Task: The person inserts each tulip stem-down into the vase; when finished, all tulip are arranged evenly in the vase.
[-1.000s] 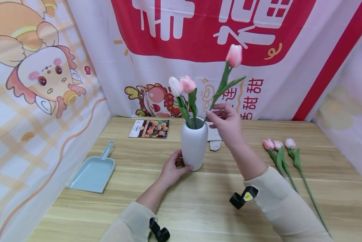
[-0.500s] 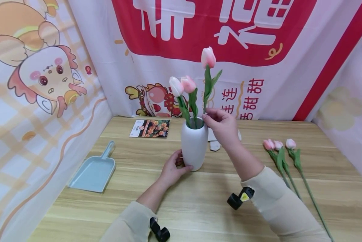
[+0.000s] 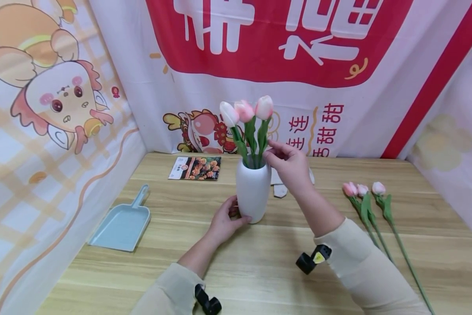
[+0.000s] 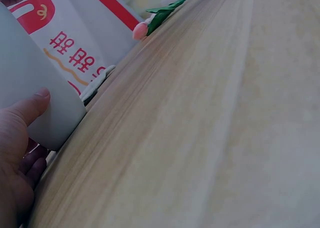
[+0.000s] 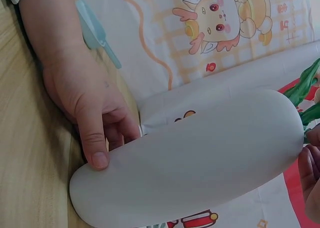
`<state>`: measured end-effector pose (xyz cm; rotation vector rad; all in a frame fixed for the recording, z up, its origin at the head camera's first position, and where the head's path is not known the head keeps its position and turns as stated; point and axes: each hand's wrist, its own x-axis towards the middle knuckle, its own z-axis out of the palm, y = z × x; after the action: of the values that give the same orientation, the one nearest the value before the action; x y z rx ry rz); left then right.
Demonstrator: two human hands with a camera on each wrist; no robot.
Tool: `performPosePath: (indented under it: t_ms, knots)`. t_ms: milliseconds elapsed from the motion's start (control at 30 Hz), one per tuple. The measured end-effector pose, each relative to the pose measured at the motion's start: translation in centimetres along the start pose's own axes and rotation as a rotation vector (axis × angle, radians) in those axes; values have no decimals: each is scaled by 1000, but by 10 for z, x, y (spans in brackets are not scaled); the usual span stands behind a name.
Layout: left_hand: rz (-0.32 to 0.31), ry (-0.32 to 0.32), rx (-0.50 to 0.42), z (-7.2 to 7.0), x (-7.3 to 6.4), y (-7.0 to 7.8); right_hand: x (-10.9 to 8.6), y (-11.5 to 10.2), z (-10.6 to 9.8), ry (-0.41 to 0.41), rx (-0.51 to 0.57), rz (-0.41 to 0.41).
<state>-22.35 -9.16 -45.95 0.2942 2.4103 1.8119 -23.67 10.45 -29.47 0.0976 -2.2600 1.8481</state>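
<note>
A white vase (image 3: pixel 253 192) stands upright on the wooden table. Low on its left side, my left hand (image 3: pixel 225 221) holds it, thumb in front and fingers curled behind; the left wrist view shows this thumb (image 4: pixel 37 103) lying on the vase wall. At the vase's mouth, my right hand (image 3: pixel 289 164) pinches the stem of a pale pink tulip (image 3: pixel 264 108), whose lower end is hidden inside the vase. A white tulip (image 3: pixel 229 114) and a pink tulip (image 3: pixel 244 111) stand beside it in the same vase.
Several more tulips (image 3: pixel 378 188) lie on the table at right. A light blue dustpan (image 3: pixel 121 227) lies at left, and a card with orange flowers (image 3: pixel 195 168) at the back. Behind the vase is a partly hidden grey-white item (image 3: pixel 280 190). Printed cloth (image 3: pixel 220 87) borders the table.
My right hand has moved left to the vase's mouth, and the tulip has swung upright and sunk down into the vase. My left hand has stayed on the vase.
</note>
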Motion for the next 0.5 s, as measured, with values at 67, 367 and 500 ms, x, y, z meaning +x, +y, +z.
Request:
performPosePath:
  t_ms: [67, 367, 500]
  knots:
    - [-2, -1, -1, 1, 0, 0, 0, 1, -1, 0, 28, 2]
    - [-17, 6, -10, 2, -1, 0, -6, 9, -20, 18, 149, 30]
    - [-9, 10, -3, 2, -1, 0, -11, 16, -36, 43, 173, 36]
